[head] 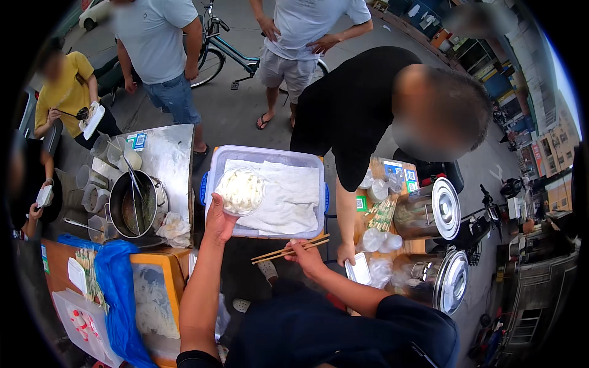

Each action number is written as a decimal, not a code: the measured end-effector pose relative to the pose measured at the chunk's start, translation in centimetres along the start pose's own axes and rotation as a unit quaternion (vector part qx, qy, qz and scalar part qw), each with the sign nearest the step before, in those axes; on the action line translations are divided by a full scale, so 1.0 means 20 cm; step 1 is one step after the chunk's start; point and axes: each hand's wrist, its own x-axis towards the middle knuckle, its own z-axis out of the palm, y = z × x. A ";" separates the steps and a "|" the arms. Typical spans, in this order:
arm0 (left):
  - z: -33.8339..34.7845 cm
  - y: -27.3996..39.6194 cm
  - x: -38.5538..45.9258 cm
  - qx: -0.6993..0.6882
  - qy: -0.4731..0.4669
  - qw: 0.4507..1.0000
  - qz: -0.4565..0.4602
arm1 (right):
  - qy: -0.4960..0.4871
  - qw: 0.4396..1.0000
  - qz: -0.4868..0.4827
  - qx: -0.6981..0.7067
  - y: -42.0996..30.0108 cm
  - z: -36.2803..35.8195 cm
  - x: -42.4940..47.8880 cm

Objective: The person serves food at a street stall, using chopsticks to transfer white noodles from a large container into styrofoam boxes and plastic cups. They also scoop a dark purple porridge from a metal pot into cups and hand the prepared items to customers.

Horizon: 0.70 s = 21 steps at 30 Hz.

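Note:
My left hand (222,220) holds a round clear plastic bowl of white noodle-like food (240,191) by its lower left side. The bowl is over a white cloth (290,193) in a large translucent plastic tub (264,151); whether it rests on the cloth I cannot tell. In my right hand (303,257), just below the tub's front edge, is a pair of wooden chopsticks (290,249) pointing left.
A steel pot of broth (133,202) stands left, near plastic containers and a rag (174,230). To the right, a person in black reaches to a white foam tray (359,269) beside wrapped chopsticks (383,214) and steel canisters (428,209). Other people stand behind.

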 end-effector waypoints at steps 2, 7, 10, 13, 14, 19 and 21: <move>0.00 -0.03 0.09 -0.002 0.000 1.000 -0.001 | 0.004 1.000 0.002 0.005 0.00 -0.01 0.03; -0.02 -0.08 0.23 0.007 0.003 1.000 -0.004 | 0.007 1.000 0.022 0.000 0.00 -0.04 0.07; -0.03 -0.10 0.30 0.001 0.009 1.000 0.006 | 0.005 0.999 0.034 0.001 -0.02 -0.05 0.09; -0.03 -0.09 0.36 -0.004 0.012 1.000 0.005 | 0.001 0.999 0.044 -0.001 -0.01 -0.06 0.12; -0.02 -0.09 0.38 -0.006 0.011 1.000 0.006 | 0.009 0.999 0.049 -0.009 -0.01 -0.06 0.11; 0.01 -0.06 0.50 -0.021 -0.003 0.999 0.027 | -0.003 0.999 0.051 -0.014 -0.02 -0.05 0.13; 0.02 -0.05 0.54 -0.025 -0.011 0.999 0.036 | 0.000 0.998 0.059 -0.019 -0.04 -0.04 0.13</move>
